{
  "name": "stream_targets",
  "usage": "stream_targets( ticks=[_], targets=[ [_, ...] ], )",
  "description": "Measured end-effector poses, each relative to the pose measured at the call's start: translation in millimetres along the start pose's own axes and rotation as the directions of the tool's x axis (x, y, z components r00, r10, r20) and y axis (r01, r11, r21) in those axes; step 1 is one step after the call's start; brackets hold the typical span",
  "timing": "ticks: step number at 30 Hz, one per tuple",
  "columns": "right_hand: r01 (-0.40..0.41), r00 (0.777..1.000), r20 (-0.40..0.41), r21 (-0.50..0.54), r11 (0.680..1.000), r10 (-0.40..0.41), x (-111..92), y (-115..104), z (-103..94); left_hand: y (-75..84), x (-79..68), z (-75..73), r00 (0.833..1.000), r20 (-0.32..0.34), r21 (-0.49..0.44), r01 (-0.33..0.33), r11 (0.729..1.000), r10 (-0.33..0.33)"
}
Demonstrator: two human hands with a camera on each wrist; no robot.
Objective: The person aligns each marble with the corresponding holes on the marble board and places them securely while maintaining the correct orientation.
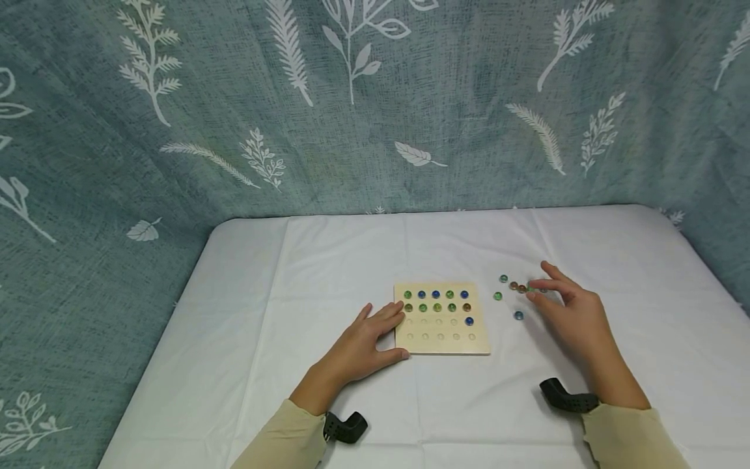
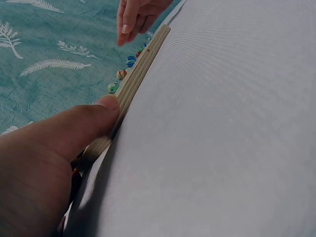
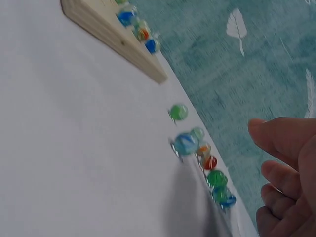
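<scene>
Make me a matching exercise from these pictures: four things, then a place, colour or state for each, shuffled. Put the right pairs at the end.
Things
1. Left hand
2. Right hand
3. Marble alone in its row
4. Cloth backdrop

Places, colours, states
A. Blue, at the right end of its row
B. Teal with white leaf prints
C. Touching the wooden board at its left side
D. Over the loose marbles, right of the board

Pairs: 1-C, 2-D, 3-A, 4-B

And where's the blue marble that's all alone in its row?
In the head view, that blue marble sits at the right end of the third row down on the wooden board, just below a brownish marble.
</scene>
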State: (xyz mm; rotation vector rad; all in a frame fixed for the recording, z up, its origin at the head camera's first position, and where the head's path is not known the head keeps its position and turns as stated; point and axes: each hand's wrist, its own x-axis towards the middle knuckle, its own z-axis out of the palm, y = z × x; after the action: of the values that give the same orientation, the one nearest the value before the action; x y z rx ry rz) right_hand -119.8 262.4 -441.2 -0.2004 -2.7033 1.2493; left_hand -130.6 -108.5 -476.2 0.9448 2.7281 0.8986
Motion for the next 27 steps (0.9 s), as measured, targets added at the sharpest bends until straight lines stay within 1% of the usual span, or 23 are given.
stream_targets(
  ticks=[5, 9, 12, 16, 27],
  targets=[
    [-0.053, 0.998, -0.029, -0.022, 0.998, 0.052, 4.8, 15.3, -6.0, 1.1, -0.3, -0.8, 1.000, -0.001, 0.002, 0.000, 1.000, 0.000],
    [-0.096, 0.995, -0.039, -0.039, 0.995, 0.094, 6.8, 22.4, -5.2, 1.1, -0.4, -0.5, 1.000, -0.003, -0.001, -0.003, 1.000, 0.003],
    [-0.109, 0.994, -0.035, -0.051, 0.993, 0.107, 7.1, 25.8, -3.2, 0.9, -0.3, -0.2, 1.000, -0.005, 0.000, -0.008, 1.000, 0.008],
    [-0.104, 0.994, -0.025, -0.063, 0.993, 0.103, 7.1, 29.2, -1.2, 1.2, -0.1, -0.5, 1.000, 0.000, -0.001, -0.005, 1.000, 0.005],
    [-0.050, 0.999, -0.010, -0.083, 0.995, 0.050, 7.8, 33.8, 2.0, 0.8, 0.2, 0.1, 1.000, 0.013, 0.001, 0.015, 1.000, -0.015]
  ],
)
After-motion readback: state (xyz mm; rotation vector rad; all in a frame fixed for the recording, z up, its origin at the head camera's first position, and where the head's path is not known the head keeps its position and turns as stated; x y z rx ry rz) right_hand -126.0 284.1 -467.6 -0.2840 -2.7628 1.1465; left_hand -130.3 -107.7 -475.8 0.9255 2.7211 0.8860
